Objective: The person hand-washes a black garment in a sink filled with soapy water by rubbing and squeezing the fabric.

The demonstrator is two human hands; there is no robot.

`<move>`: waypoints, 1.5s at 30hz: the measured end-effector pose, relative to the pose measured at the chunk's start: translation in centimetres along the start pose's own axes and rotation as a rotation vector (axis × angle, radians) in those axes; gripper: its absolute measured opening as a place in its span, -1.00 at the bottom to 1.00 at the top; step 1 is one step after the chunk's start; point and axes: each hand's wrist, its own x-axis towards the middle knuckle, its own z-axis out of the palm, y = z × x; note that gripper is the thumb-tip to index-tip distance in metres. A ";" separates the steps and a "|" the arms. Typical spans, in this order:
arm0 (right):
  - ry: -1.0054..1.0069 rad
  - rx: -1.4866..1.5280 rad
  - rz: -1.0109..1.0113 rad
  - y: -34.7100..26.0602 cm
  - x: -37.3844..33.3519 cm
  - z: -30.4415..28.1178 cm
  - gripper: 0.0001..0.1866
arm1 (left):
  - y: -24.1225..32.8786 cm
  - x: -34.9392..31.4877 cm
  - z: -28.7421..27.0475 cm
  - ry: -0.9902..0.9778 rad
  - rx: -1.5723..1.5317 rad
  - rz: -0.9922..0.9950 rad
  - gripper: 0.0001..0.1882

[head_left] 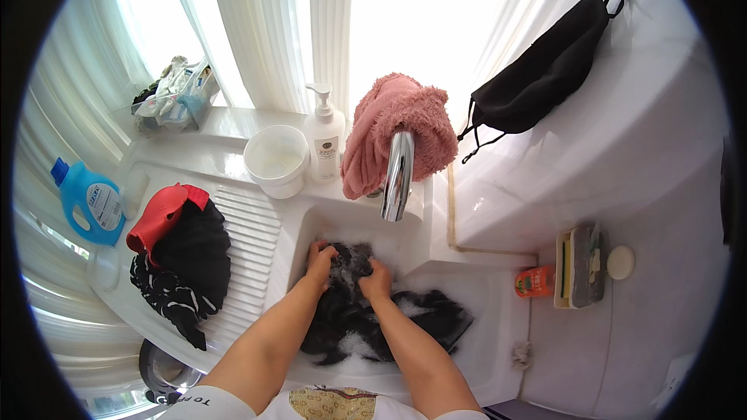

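Both my arms reach down into a white sink [498, 327] of foamy water. A black garment [342, 327] lies soaked in it, spread toward the right side of the basin. My left hand [319, 260] is closed on the cloth near the sink's left wall. Close by on the right, my right hand [377, 280] grips the same garment, its fingers curled into the fabric. Suds cover the bunched cloth between the two hands. Above the basin stands a chrome faucet [398, 179], with a fluffy pink towel [401, 120] draped over it.
Left of the basin, a ribbed washboard [245, 241] bears black and red clothes [187, 249]. A blue detergent bottle [92, 202] stands beyond them. Behind are a white tub [277, 162], a pump bottle [325, 136] and a clear bin [175, 101]. A black face mask [537, 70] hangs at right.
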 end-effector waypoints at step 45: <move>-0.029 0.068 0.149 -2.9 0.7 0.5 -0.30 | -0.2 -1.5 1.2 0.222 0.072 0.112 -0.47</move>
